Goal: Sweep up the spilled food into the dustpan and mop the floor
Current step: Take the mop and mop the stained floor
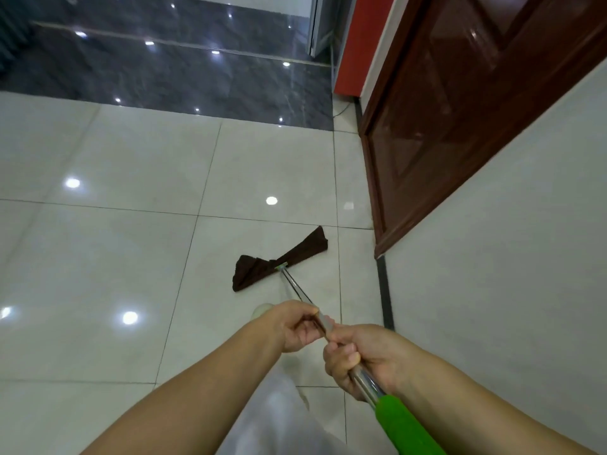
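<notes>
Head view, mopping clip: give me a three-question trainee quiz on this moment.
1. True or false: both hands grip the mop pole.
2. Which hand is nearer the brown cloth: A) left hand B) right hand?
3. Fill in: the sleeve at the pole's near end is ____.

Key: 1 true. 2 A. 3 green.

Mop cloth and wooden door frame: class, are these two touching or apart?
Apart. The head view shows the brown mop cloth lying on the floor, with a strip of bare white tile between its nearest end and the wooden door frame.
</notes>
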The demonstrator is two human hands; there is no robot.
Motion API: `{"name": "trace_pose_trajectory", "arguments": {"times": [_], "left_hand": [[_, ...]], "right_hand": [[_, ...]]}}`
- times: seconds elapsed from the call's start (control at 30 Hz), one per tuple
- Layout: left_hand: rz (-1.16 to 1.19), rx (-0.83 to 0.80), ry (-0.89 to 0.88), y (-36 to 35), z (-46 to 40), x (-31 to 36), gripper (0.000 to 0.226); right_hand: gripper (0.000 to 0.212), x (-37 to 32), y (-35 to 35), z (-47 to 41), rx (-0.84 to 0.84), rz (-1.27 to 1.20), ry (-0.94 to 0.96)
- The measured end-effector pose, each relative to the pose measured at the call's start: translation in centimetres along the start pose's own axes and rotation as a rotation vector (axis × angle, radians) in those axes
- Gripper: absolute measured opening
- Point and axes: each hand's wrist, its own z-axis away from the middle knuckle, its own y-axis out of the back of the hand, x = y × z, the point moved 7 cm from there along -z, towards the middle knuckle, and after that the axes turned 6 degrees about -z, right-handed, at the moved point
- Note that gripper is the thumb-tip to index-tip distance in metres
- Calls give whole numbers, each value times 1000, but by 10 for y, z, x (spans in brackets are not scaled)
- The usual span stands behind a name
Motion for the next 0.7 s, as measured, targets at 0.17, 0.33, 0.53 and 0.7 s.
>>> {"name": "trace_pose_trajectory", "arguments": {"times": [0.17,0.33,0.53,0.7], "left_hand": [[65,47,-27,36,16,16,24],[129,92,-109,64,34,42,25],[95,197,-190,86,31,86,28],[81,276,-241,93,17,136,30]], "right_hand": [[23,17,-37,-7,-97,62,-72],[30,24,-70,-31,-107,80,-87],[32,7,-110,-56,-102,109,-68],[33,-15,-144,-80,-104,1,-9]]}}
